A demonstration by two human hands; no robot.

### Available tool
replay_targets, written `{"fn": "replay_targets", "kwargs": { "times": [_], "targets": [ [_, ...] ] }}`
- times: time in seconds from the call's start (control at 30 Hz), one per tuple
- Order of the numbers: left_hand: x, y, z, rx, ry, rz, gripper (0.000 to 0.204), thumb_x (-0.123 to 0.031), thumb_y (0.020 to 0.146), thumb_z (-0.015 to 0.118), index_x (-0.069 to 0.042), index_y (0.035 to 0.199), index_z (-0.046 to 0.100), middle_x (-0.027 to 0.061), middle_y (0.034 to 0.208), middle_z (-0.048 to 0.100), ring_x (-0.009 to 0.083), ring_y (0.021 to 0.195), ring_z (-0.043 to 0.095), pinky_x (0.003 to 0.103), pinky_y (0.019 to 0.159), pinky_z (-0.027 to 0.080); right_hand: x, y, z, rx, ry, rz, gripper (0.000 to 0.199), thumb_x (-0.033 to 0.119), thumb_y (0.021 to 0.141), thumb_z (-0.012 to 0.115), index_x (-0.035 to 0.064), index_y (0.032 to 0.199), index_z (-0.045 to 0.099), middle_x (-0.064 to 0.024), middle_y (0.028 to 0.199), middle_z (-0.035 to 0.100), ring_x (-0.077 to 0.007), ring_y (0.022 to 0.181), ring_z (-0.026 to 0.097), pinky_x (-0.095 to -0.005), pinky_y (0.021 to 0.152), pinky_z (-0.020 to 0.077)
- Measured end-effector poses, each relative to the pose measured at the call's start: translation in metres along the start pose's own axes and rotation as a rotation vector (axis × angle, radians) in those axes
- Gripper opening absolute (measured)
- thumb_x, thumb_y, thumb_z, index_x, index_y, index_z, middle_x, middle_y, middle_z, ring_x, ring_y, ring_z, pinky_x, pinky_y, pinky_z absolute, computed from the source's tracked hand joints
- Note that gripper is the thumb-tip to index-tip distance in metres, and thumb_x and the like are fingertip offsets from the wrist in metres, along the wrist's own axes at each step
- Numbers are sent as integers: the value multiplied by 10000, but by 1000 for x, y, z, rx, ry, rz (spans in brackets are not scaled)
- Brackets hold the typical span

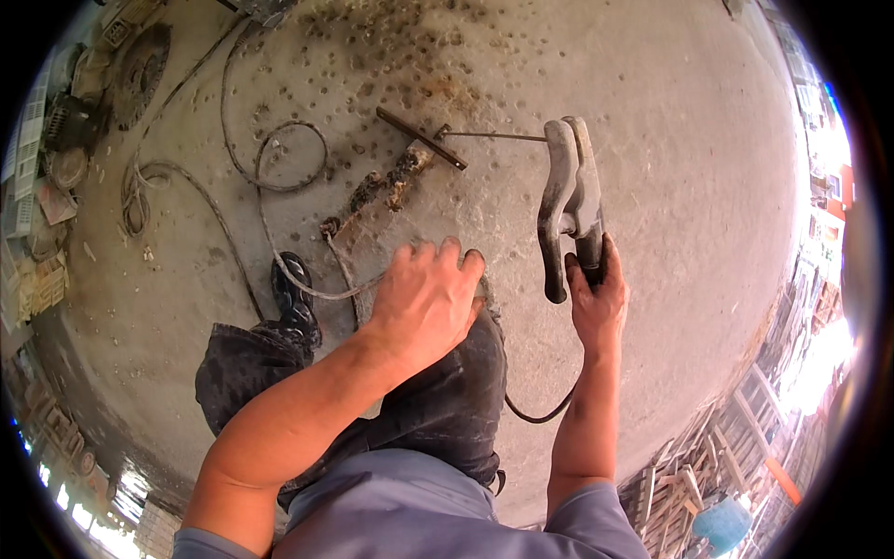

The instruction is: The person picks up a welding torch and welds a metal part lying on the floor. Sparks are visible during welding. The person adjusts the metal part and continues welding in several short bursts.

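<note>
On the floor ahead of our curled left hand, the nearer, contents hidden, we list one T-shaped metal piece, long axis slanting away rightward; clasped in our right hand, one clamp-style holder, thin rod pointing left toward that piece.

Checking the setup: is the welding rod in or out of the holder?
In: the welding rod projects from the head of the electrode holder.
</note>
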State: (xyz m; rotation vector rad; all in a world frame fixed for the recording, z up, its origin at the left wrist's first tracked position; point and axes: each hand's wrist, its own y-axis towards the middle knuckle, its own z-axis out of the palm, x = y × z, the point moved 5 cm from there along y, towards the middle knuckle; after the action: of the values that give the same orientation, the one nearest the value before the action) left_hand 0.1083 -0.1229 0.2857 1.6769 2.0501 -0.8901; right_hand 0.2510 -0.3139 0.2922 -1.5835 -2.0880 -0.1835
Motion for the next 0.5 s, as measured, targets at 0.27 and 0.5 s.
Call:
{"fn": "replay_targets", "kwargs": {
  "times": [0.27, 0.5],
  "targets": [
    [2, -1, -1, -5, 2, -11, 383, -291, 815, 756, -28, 1061, 624, 176, 1055, 628, 334, 967, 627, 435, 863, 473, 6, -1, 2, 10, -27, 19, 574, 247, 870, 717, 47, 1373, 525, -207, 1083, 701, -342, 1007, 695, -394, 842, 526],
    [1, -1, -3, -20, -2, -1, 390, -289, 815, 755, -29, 1070, 616, 167, 1030, 625, 334, 963, 626, 435, 859, 472, 6, -1, 1, 22, -26, 21, 579, 260, 873, 713, 53, 1378, 521, -198, 1077, 704, -335, 1004, 697, -397, 834, 526]
  ]
}}
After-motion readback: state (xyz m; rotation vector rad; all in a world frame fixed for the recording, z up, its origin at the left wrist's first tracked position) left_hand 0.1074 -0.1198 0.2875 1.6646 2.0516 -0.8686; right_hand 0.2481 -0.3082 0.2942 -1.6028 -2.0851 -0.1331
